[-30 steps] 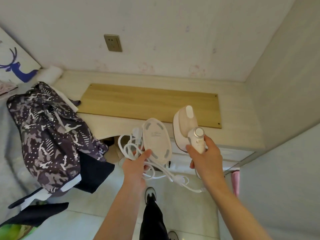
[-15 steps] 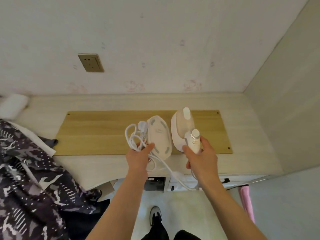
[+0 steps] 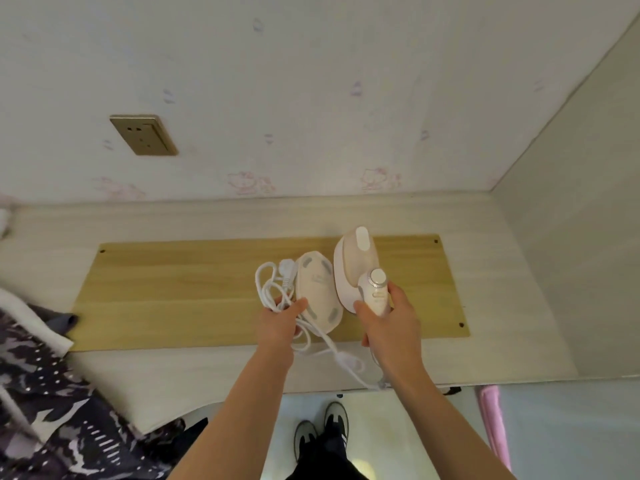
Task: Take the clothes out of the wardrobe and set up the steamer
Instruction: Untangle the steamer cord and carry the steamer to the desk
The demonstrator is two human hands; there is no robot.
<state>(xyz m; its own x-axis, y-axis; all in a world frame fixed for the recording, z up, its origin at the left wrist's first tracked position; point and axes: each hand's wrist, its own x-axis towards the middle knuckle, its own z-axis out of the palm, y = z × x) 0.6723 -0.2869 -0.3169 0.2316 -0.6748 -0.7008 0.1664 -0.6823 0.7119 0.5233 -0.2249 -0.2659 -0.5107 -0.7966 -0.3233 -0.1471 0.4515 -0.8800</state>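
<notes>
Steamer (image 3: pixel 356 268) in R hand (image 3: pixel 388 327); base+cord (image 3: pixel 317 292) in L hand (image 3: pixel 280 323).

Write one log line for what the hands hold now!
left hand: base, cord | right hand: steamer handle | over: wooden board

Single head view, looking steeply down, close over desk (image 3: pixel 173 368).

Glossy plastic steamer (image 3: pixel 353 268), matt wood board (image 3: pixel 194 292)
</notes>
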